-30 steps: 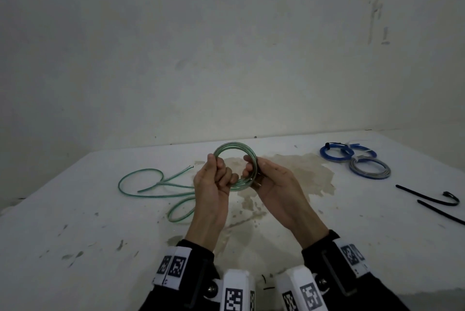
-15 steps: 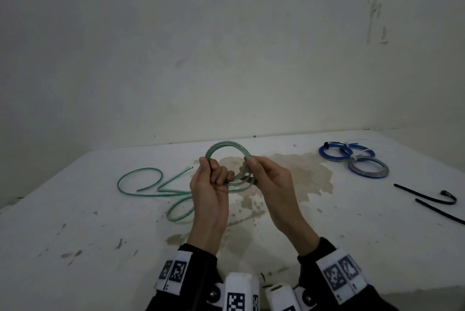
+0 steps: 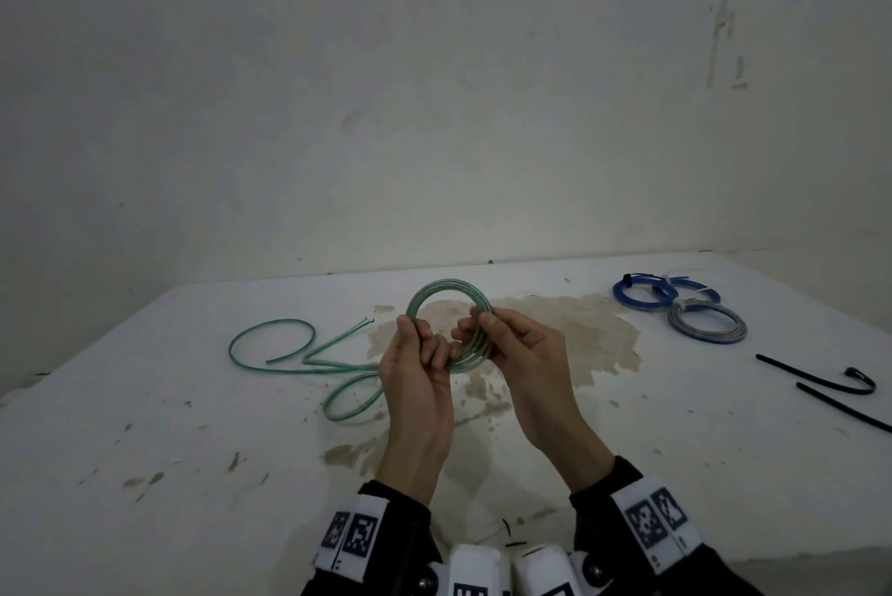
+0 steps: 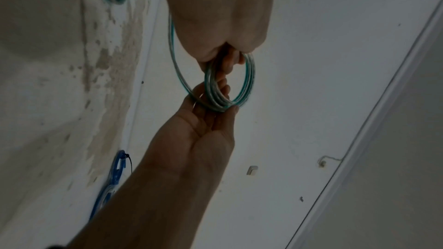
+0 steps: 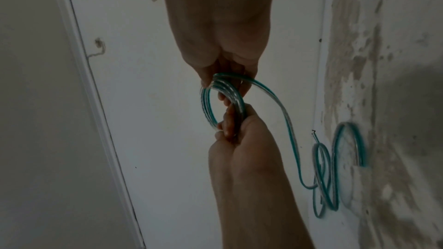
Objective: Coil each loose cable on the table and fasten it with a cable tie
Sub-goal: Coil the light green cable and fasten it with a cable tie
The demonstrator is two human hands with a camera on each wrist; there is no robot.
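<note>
A green translucent cable is partly wound into a small coil (image 3: 449, 298) of several turns, held upright above the table. My left hand (image 3: 425, 339) grips the coil's lower left side with curled fingers. My right hand (image 3: 475, 335) pinches its right side between thumb and fingers. In the left wrist view the coil (image 4: 249, 79) hangs from my left hand (image 4: 223, 58), and the right hand (image 4: 215, 105) grips it from below. The uncoiled tail (image 3: 275, 368) runs from the coil down to the table and lies in loose loops (image 5: 347, 158) at the left. Two black cable ties (image 3: 820, 385) lie at the right.
Two blue coils (image 3: 642, 296) and a grey coil (image 3: 707, 330) lie at the table's back right, and one blue coil carries a black tie. The white table (image 3: 145, 450) has a brown stain (image 3: 593, 335) at its middle. A bare wall stands behind it.
The coil tipped leftward and came back upright while my right hand shifted its hold along the coil's right side. The tail on the table has barely moved.
</note>
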